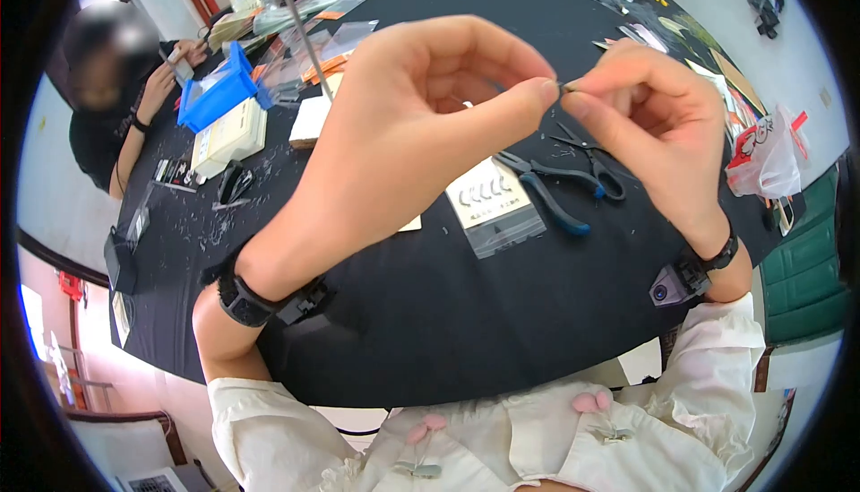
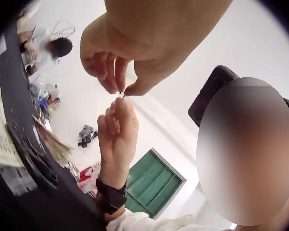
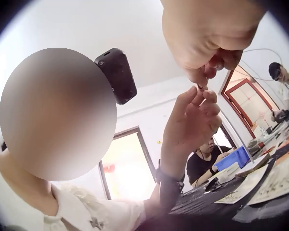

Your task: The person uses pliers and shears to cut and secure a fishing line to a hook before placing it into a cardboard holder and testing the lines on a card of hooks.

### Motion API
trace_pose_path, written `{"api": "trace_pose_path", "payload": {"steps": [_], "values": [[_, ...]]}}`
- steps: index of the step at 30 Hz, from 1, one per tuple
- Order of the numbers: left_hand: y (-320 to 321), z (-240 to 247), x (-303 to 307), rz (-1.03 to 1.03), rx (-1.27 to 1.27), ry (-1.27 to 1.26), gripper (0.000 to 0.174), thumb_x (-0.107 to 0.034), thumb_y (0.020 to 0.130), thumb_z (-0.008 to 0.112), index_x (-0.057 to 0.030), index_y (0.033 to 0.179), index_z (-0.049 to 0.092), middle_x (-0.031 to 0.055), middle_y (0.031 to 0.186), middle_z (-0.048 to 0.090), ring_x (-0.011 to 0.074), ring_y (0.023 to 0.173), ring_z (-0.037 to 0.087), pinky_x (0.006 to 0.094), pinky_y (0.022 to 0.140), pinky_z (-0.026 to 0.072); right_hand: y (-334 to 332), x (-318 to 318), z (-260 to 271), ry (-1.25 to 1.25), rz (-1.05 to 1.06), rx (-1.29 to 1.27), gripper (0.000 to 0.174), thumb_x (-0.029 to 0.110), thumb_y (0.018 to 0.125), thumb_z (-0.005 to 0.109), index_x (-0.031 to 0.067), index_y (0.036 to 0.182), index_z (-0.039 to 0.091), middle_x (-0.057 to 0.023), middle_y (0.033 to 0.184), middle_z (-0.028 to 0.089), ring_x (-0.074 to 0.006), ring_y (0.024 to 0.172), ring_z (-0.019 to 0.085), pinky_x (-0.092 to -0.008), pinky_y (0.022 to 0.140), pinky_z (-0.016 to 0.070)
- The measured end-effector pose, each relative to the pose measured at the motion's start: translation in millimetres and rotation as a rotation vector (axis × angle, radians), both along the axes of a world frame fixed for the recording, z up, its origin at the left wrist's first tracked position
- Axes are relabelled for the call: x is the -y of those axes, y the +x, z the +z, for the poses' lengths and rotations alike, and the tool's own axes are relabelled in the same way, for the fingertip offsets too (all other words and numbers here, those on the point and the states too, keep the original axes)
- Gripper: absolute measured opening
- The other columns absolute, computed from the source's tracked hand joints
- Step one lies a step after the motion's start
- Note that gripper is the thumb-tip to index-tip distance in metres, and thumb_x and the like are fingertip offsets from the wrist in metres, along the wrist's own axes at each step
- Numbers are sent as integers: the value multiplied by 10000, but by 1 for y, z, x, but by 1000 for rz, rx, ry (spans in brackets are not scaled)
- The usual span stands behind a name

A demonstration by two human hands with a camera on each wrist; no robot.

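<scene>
Both hands are raised above the black table, fingertips nearly meeting. The left hand [image 1: 421, 125] pinches between thumb and forefinger at one side of a tiny dark piece [image 1: 568, 88]; the right hand [image 1: 658, 116] pinches it from the other side. In the left wrist view the small piece [image 2: 122, 95] shows between the left hand [image 2: 130, 57] above and the right hand [image 2: 118, 130] below. The right wrist view has it [image 3: 200, 87] between the right hand [image 3: 212, 38] and the left hand [image 3: 190, 120]. Its shape is too small to tell.
Below the hands lie a card with curved pieces [image 1: 484, 192], blue-handled pliers [image 1: 555, 205] and scissors [image 1: 598, 162]. A blue bin [image 1: 215, 89] stands on a pale box [image 1: 228, 138] at the left, near another person. A plastic bag [image 1: 770, 156] lies at the right edge.
</scene>
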State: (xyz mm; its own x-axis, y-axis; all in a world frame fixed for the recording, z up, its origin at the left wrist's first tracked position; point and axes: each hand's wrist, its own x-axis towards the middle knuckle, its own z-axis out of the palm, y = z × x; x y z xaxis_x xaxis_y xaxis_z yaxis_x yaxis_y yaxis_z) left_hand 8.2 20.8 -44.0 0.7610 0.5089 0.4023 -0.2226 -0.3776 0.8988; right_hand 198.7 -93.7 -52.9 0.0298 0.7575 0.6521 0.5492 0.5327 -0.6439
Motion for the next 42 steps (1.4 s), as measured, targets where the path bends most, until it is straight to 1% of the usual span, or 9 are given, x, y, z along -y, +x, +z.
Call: {"api": "trace_pose_path", "payload": {"steps": [3, 4, 6, 7, 14, 22, 32, 37, 42], "values": [[-8, -7, -8, 190, -172, 567, 423, -282, 894, 736, 62, 1120, 636, 114, 1016, 682, 157, 889, 657, 253, 744, 507, 10, -1, 3, -17, -58, 69, 118, -115, 847, 682, -19, 915, 678, 22, 759, 520, -32, 633, 417, -197, 610, 347], [-17, -16, -9, 193, -182, 562, 423, -282, 894, 736, 62, 1120, 636, 114, 1016, 682, 157, 889, 657, 253, 744, 507, 14, 0, 3, -19, -92, 101, 113, -113, 848, 681, -19, 910, 675, 25, 760, 515, -31, 633, 410, -196, 616, 349], [-42, -29, -7, 469, -547, 1141, 694, -461, 855, 737, 117, 1200, 568, 201, 989, 649, 277, 899, 668, 331, 754, 533, 18, 5, 3, -54, -106, 107, 106, -106, 850, 682, -18, 908, 667, 28, 774, 517, -29, 642, 404, -196, 622, 345], [-52, -37, -9, 452, -766, 1100, 938, -625, 800, 710, 175, 1241, 498, 248, 940, 618, 361, 900, 658, 394, 754, 540, 20, 8, 2, -47, -127, 151, 76, -57, 861, 698, 0, 911, 691, 54, 713, 509, -6, 602, 389, -189, 579, 312], [-52, -70, -8, 495, -1042, 949, 1065, -691, 754, 695, 213, 1264, 456, 282, 965, 617, 385, 892, 656, 397, 735, 548, 23, 21, -13, -31, -118, 179, 75, -40, 834, 726, 4, 893, 711, 33, 727, 541, -4, 559, 387, -194, 530, 280], [-76, -61, -12, 393, -857, 906, 997, -390, 722, 792, 92, 1454, 316, 259, 974, 624, 376, 908, 644, 406, 824, 524, 6, 1, -19, -79, -26, 175, 93, -34, 828, 726, 26, 898, 717, 22, 728, 545, -14, 557, 405, -200, 530, 295], [-92, -39, -7, 415, -801, 878, 1023, -267, 646, 834, -49, 1508, 329, 158, 931, 607, 321, 888, 622, 361, 805, 505, -26, -20, -17, -37, 117, 292, 105, 35, 791, 770, 57, 877, 713, 1, 690, 553, -68, 480, 404, -241, 459, 308], [-86, -17, 12, 456, -540, 1002, 1057, -105, 587, 828, -89, 1526, 342, 121, 954, 563, 282, 919, 569, 372, 852, 479, -33, -20, -12, 16, 117, 335, 102, 32, 791, 765, 56, 871, 707, -4, 695, 564, -79, 492, 437, -252, 450, 338], [-77, -3, 25, 434, -392, 977, 1067, -33, 543, 812, -80, 1512, 369, 123, 1013, 561, 276, 941, 555, 372, 865, 477, -44, -25, -4, 322, 101, 550, 232, -20, 671, 813, 51, 868, 713, -41, 774, 617, -118, 552, 513, -253, 483, 347]]}}
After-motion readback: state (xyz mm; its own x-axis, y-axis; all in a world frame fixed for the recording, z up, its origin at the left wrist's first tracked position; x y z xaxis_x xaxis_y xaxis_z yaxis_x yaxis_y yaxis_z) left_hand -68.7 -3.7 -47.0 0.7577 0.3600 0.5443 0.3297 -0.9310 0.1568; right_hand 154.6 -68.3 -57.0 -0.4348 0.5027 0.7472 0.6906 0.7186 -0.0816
